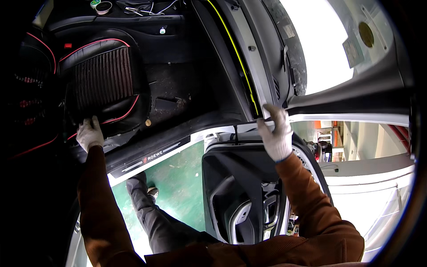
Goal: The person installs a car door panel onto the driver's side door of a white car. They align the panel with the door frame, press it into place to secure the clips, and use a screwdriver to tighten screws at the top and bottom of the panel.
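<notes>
My left hand (90, 132), in a white knit glove, rests on the near edge of a black car seat (104, 78) with red piping and a ribbed centre. Its fingers lie stretched over the seat's side. At the near end of the dashboard (242, 62), beside the windshield pillar, is my right hand (278, 133), also gloved. Its thumb and fingers stand apart in a curve, with nothing visible between them. A bright yellow-green strip (233, 38) runs along the dashboard and ends just left of that hand. Whether the fingertips touch the trim is unclear.
An open car door (240, 191) with its handle stands below my right arm. The door sill (155, 155) crosses in front of my legs, over a green floor (182, 178). A centre console (120, 22) at the far side carries a round tin (103, 7) and pliers (133, 10).
</notes>
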The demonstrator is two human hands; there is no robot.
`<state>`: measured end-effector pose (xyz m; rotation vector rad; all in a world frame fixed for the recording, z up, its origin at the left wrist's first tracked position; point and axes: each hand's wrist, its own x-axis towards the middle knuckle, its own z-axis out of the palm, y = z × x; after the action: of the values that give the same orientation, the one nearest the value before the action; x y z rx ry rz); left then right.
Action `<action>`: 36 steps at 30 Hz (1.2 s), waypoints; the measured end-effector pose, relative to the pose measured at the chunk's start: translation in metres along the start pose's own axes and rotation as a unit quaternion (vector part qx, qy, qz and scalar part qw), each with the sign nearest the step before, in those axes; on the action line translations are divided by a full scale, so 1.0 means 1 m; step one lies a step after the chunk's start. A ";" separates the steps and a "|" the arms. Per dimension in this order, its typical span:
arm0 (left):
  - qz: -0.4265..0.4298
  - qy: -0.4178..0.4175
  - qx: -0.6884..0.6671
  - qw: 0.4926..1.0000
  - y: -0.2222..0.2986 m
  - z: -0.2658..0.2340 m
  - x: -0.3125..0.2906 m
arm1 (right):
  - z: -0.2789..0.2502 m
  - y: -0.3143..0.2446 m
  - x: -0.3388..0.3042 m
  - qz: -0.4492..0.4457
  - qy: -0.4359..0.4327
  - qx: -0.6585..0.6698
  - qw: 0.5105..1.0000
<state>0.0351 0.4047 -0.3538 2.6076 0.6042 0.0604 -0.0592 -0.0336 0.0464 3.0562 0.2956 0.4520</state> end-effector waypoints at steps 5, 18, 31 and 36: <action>0.004 0.017 0.068 0.998 0.010 0.000 0.001 | 0.069 0.056 0.159 0.090 0.107 0.185 0.973; 0.068 0.068 0.014 0.995 -0.006 0.018 0.012 | 0.130 0.084 0.446 0.235 -0.047 0.173 0.955; 0.052 0.062 0.038 0.996 0.002 0.018 0.008 | 0.091 0.026 0.319 -0.041 0.171 -0.040 0.984; 0.032 0.067 0.038 0.997 -0.001 0.007 0.002 | 0.063 -0.021 0.210 -0.200 0.169 0.029 0.965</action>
<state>0.0372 0.4031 -0.3605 2.7130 0.5807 0.2387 0.1530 0.0269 0.0447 2.8436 0.9305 0.9420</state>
